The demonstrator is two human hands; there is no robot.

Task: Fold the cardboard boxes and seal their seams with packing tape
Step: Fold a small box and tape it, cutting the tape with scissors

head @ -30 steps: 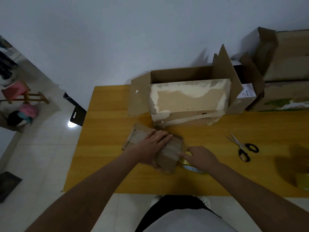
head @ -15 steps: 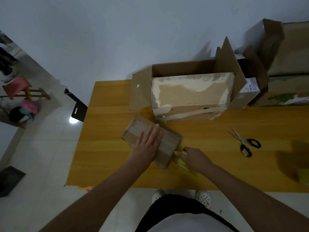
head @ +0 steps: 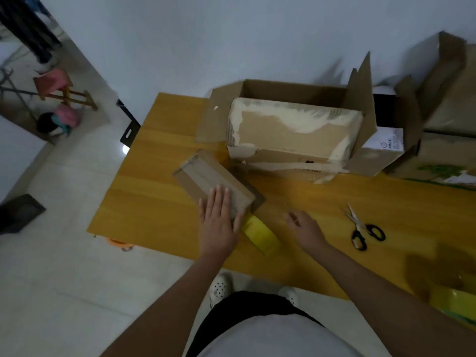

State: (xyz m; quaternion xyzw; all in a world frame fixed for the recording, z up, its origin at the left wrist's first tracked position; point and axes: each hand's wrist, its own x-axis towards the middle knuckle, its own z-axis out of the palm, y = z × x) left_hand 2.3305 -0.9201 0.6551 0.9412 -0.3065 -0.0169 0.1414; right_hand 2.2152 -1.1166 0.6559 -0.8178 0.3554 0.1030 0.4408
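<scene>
While the small cardboard box (head: 216,181) is lying flat on the wooden table (head: 154,202), its long axis is running diagonally, from the far left toward the near right, where its near end is pointing at the person. Its top seam is running along that same axis, under what looks like a strip of clear tape. The left hand (head: 219,222) is pressing flat on the near end of the box, fingers straight and close together, thumb lying along the box's near edge. A yellow tape roll (head: 260,234) is lying on the table just beside that near end, touching or almost touching the thumb. The right hand (head: 306,228) is hovering over the table to the right of the roll, holding nothing; its fingers are loosely curled, though blur is hiding their exact spread. Black-handled scissors (head: 363,228) are lying further right, blades pointing away from the person. A large open cardboard box (head: 296,130) is standing behind the small one.

Compared with half a second earlier, the right hand is no longer at the roll by the box's corner but is drawn off to the right, and the roll is now lying uncovered. The left hand is sitting nearer the box's near end.
</scene>
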